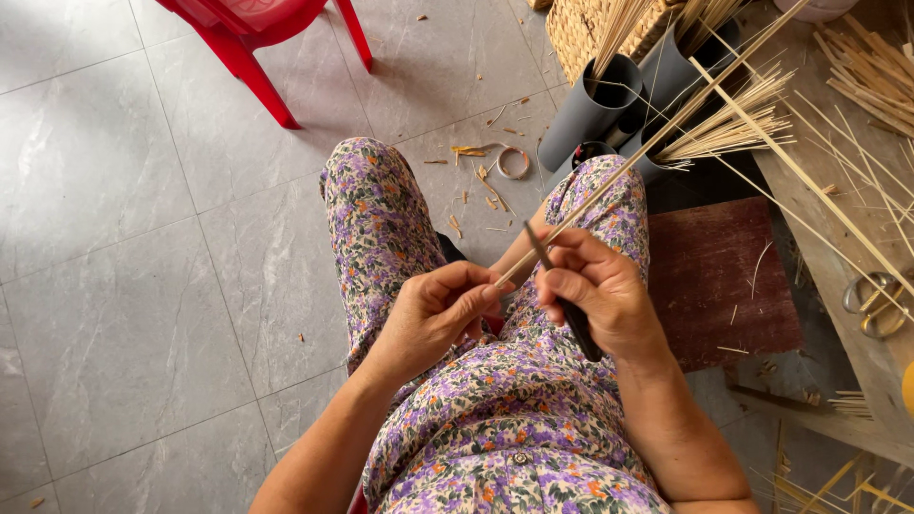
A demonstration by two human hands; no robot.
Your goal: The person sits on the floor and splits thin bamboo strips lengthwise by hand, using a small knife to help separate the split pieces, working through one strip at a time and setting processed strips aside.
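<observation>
Pinching: left hand (433, 319) fingers clamp the bamboo strip (657, 128), which runs to 1 o'clock.
Right hand (600, 290): closed on a dark knife (564, 303) crossing the strip.
Around: three grey tubes (595, 109) at 1 o'clock; scissors (876, 303) at 3.
Room: bare floor tiles (143, 286) at 9; red chair (257, 38) at 11.

Head-worn camera looks steeply down, close over lap and floor

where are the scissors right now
In the head view the scissors lie at the far right edge on the wooden bench, right of the dark red board, among loose bamboo strips.
</observation>
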